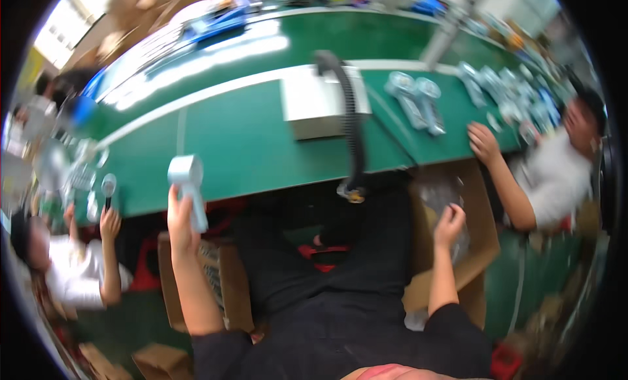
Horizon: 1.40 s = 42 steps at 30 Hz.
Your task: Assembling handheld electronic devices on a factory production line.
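Observation:
Near the table's front edge, my left hand (181, 223) is wrapped round the handle of a pale blue handheld fan (186, 169). The fan's round head points up, with the handle slanting down between my fingers. My right hand (450, 224) is raised over an open cardboard box (483, 249) at my right side. Its fingers are curled together, and blur hides whatever may be between them. Clear plastic bags (451, 193) lie in that box, just beyond the hand.
A white box (317, 104) stands on the green table (242, 151); a black ribbed hose (353, 138) arches down before it. Two bagged fans (418, 102) lie to its right. A co-worker (556, 164) sits at right, another (78, 262) at left. Another cardboard box (237, 282) is below my left arm.

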Motion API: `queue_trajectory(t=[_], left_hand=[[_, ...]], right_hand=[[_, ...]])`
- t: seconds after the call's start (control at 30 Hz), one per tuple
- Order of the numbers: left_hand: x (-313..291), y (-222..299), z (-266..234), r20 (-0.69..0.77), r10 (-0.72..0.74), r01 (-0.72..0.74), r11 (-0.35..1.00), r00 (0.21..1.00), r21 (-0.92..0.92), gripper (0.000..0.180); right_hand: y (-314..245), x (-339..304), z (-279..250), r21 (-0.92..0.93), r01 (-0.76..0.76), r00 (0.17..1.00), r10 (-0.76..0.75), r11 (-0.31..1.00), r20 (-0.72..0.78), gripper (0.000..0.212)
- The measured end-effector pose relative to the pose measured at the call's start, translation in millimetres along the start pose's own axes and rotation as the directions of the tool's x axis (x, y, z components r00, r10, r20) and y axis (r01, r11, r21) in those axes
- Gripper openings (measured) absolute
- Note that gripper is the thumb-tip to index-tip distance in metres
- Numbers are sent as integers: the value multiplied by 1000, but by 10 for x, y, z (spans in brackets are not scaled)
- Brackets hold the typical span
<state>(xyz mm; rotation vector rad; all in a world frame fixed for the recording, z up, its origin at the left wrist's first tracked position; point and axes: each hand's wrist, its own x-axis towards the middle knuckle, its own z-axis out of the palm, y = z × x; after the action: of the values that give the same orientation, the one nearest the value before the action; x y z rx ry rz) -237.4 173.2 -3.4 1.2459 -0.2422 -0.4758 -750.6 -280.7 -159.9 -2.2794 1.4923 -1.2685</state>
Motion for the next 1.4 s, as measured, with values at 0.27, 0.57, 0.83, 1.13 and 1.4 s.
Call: queue_trajectory(t=[0.27,0.57,0.83,1.13,1.4], left_hand=[[-1084,-1181,1244,405,-349,412,908,845,-79,57],[-1079,-2284,1373,564,-608,730,684,559,15,56],[-933,-3197,1080,195,-770,785,619,608,-4,42],[-859,-3252,999,31,-789,787,608,613,-105,19],[-795,-3403,920,19,-820,816,567,572,-108,22]], right_hand=[[1011,-499,469,100,-563,825,566,820,2,35],[143,-366,292,-264,-363,883,420,894,208,44],[73,-291,235,-302,-330,876,410,894,255,45],[51,-312,248,-280,-345,866,419,896,272,46],[28,-317,235,-293,-351,856,431,890,286,46]])
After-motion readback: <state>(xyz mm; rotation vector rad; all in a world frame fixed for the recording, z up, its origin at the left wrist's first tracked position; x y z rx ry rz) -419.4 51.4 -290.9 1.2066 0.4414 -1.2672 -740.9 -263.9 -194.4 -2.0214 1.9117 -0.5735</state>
